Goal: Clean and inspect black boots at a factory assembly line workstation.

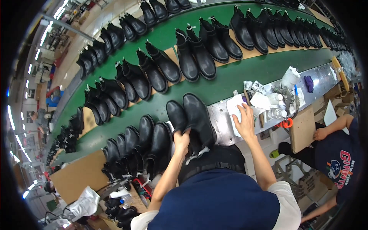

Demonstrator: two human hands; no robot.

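Note:
A pair of black ankle boots lies in front of me at the bench edge, toes pointing away. My left hand [181, 141] is closed around the upper of the left boot [176, 114]. Right beside it lies the other black boot [197, 114], its opening toward my waist and a pale strip at its pull tab. To the right, my right hand [244, 119] has its fingers spread over a white sheet [233, 111] on the metal ledge; whether it is cloth or paper I cannot tell. Nothing shows in its grip.
Rows of black boots [196, 53] stand on cardboard strips along the green belt [226, 84]. More boots [158, 142] are packed to my left. Clear bottles [276, 113], crumpled white wipes [260, 101] and orange-handled scissors [285, 123] crowd the right ledge. A co-worker's hand [320, 133] touches a board [303, 130].

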